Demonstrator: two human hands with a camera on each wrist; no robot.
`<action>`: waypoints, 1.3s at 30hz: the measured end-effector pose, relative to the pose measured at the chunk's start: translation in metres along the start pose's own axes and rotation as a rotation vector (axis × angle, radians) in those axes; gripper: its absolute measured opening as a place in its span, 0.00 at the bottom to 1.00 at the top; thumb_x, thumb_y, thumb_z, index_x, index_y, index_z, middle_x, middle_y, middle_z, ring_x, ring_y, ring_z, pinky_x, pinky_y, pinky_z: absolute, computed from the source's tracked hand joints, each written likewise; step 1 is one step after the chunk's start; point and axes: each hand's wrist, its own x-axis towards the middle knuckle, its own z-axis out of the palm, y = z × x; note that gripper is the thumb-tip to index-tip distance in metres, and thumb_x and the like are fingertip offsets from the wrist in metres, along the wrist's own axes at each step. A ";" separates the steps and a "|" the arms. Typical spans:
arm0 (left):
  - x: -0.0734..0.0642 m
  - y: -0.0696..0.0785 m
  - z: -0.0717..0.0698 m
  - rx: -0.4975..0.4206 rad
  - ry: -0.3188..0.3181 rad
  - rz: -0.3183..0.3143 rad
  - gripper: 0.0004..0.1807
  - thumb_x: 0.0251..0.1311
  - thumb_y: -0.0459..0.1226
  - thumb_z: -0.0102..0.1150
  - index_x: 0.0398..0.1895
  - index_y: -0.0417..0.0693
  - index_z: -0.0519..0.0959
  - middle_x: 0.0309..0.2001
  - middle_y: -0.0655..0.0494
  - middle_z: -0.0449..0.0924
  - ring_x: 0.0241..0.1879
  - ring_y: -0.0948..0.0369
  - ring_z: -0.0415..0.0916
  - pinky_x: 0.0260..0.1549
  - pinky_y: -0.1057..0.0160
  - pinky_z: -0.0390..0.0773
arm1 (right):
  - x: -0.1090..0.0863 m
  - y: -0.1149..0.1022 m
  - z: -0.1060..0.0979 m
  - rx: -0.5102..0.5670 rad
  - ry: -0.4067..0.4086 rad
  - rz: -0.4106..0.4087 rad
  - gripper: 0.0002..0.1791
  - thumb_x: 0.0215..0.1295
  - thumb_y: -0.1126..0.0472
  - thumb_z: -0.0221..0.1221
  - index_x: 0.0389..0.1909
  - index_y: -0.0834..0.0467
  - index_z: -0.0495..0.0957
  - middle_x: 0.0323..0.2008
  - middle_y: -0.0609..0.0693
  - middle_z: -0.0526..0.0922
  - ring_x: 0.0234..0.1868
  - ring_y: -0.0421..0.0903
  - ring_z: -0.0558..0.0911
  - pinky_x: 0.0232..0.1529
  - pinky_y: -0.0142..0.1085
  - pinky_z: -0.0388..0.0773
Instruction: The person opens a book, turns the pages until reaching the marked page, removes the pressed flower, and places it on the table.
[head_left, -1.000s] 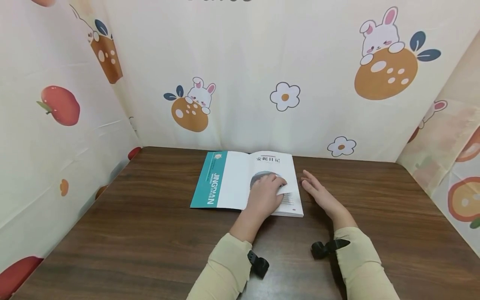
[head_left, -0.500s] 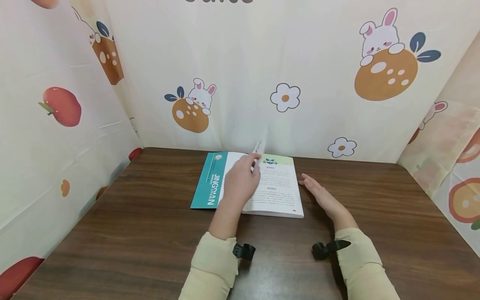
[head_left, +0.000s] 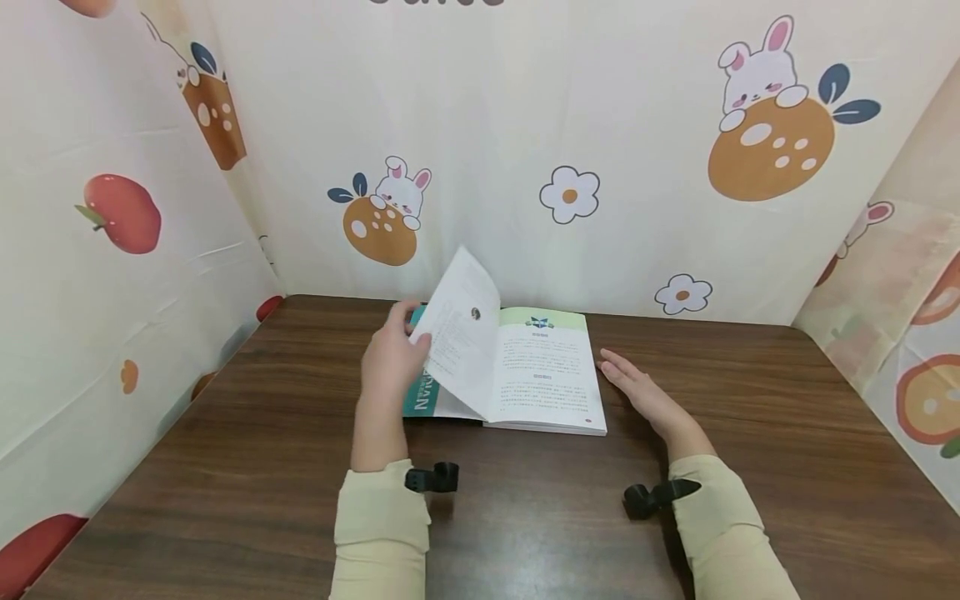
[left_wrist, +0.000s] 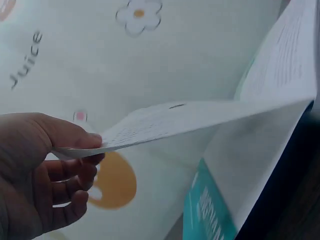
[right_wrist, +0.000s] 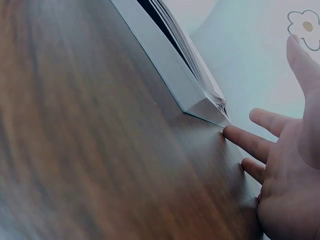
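An open book (head_left: 543,367) lies on the table near the back wall, its right page printed under a pale green header. My left hand (head_left: 392,354) pinches the outer edge of a lifted page (head_left: 461,333) between thumb and fingers. In the left wrist view that page (left_wrist: 165,122) stretches from the thumb to the spine, raised over the teal cover flap (left_wrist: 205,205). The page hides part of the flap in the head view. Beside the book's right edge, my right hand (head_left: 637,387) rests with extended fingers; the right wrist view has its fingertips (right_wrist: 232,131) close by the book's corner.
The brown wooden table (head_left: 247,467) runs up to a cloth backdrop (head_left: 480,108) printed with rabbits, fruit and flowers. Black wrist cameras sit on both sleeves, the left camera (head_left: 432,477) and the right camera (head_left: 651,498).
My left hand has moved from the right page leftward across the book, carrying the page up and over. A different printed page now shows on the right. My right hand has stayed nearly still.
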 end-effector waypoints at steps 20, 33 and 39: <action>0.020 -0.078 0.004 0.005 -0.259 -0.224 0.27 0.59 0.36 0.55 0.63 0.47 0.63 0.55 0.38 0.67 0.48 0.46 0.65 0.46 0.46 0.65 | 0.000 0.000 0.000 -0.008 -0.016 0.001 0.37 0.69 0.39 0.40 0.72 0.55 0.47 0.70 0.61 0.47 0.69 0.63 0.40 0.59 0.66 0.38; 0.019 -0.084 0.010 0.026 -0.276 -0.226 0.24 0.60 0.36 0.55 0.60 0.44 0.67 0.61 0.37 0.62 0.50 0.45 0.62 0.50 0.45 0.63 | 0.000 -0.002 0.000 -0.016 -0.020 0.019 0.37 0.69 0.40 0.41 0.72 0.54 0.47 0.70 0.61 0.46 0.69 0.65 0.36 0.57 0.67 0.33; 0.018 -0.086 0.012 0.069 -0.288 -0.226 0.21 0.60 0.37 0.54 0.57 0.43 0.70 0.60 0.36 0.64 0.49 0.45 0.63 0.50 0.45 0.63 | 0.002 -0.001 0.001 -0.021 -0.018 0.016 0.37 0.69 0.40 0.41 0.72 0.55 0.47 0.70 0.62 0.47 0.69 0.64 0.39 0.58 0.66 0.37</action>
